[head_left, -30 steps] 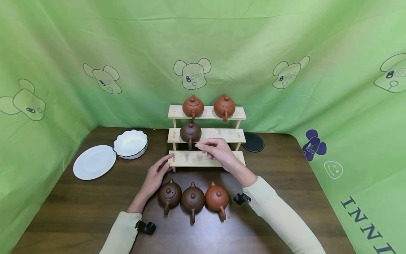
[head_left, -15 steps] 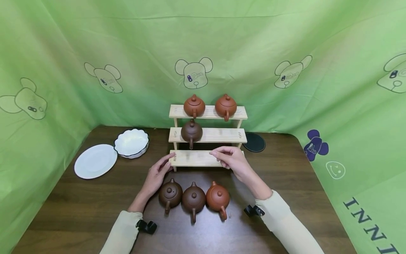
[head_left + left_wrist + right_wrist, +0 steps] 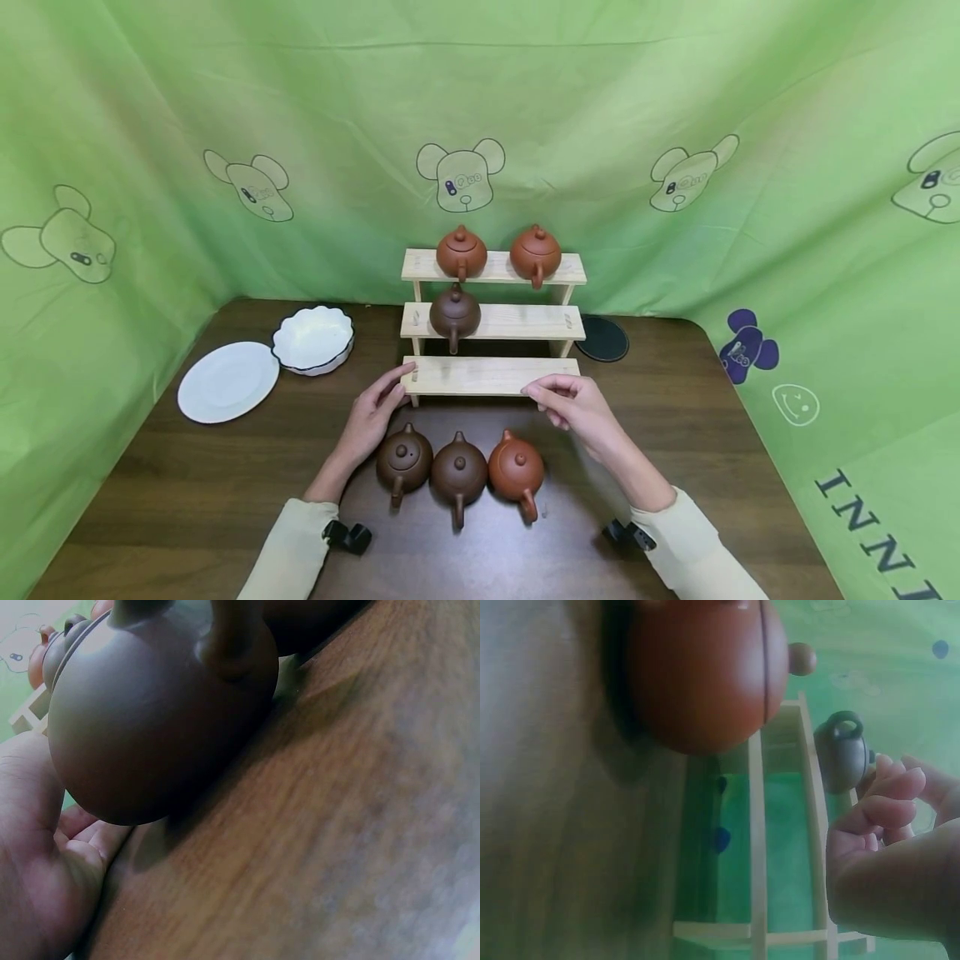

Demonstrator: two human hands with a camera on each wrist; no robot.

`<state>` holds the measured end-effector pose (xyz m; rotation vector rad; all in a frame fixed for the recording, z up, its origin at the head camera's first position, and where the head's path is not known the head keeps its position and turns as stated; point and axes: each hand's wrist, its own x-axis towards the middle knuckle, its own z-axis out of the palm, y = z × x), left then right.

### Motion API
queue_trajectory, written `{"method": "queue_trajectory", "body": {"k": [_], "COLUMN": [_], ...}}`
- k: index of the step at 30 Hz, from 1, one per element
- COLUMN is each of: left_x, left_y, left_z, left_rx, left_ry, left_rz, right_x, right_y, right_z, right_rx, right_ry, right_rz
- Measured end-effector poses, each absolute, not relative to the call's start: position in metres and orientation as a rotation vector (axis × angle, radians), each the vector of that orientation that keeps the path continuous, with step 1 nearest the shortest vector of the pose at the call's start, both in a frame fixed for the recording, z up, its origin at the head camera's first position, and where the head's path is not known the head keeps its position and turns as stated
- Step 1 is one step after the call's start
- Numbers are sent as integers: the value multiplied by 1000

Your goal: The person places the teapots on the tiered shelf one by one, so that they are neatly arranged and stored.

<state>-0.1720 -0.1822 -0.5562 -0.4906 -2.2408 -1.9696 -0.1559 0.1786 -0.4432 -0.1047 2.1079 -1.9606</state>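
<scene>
A three-tier wooden stand [image 3: 491, 377] stands at the middle of the table. My left hand [image 3: 367, 421] grips the left end of its lowest shelf. My right hand [image 3: 577, 408] hovers off that shelf's front right, fingers loosely curled, holding nothing. On the middle shelf sits a dark brown teapot [image 3: 455, 312], left of centre. Two reddish teapots, one on the left [image 3: 461, 252] and one on the right [image 3: 536, 252], sit on the top shelf. In front of the stand are two dark teapots, left [image 3: 404, 460] and middle [image 3: 459, 471], and a reddish teapot [image 3: 516, 467].
A white oval plate [image 3: 228, 382] and a scalloped white dish [image 3: 313, 337] lie at the left. A round black coaster [image 3: 604, 339] lies right of the stand, partly behind it. Green printed cloth [image 3: 465, 92] surrounds the table.
My right hand has drawn back from near the dark teapot on the middle shelf, moving right and towards me. My left hand stays at the stand's end, and the teapots keep their places.
</scene>
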Motion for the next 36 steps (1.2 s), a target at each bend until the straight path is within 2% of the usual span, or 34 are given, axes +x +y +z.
{"method": "queue_trajectory", "body": {"k": [7, 14, 16, 23, 36], "left_x": [-164, -169, -164, -164, -179], "left_y": [-176, -180, -177, -177, -187], "left_z": [-539, -549, -537, -537, -572], "left_rx": [-356, -330, -311, -325, -500], "left_ry": [-2351, -2363, -2385, -2362, -2216], "left_rz": [-1960, -2001, -1995, -2012, -2003], "right_x": [-143, -127, -123, -111, -92], "right_y": [190, 201, 204, 211, 224], "right_z": [-453, -458, -459, -463, -477], "right_rx": [-89, -119, -103, -73, -129], "right_ry": [2122, 2124, 2122, 2139, 2081], "right_rz": [-1910, -1854, -1836, -1782, -1744]}}
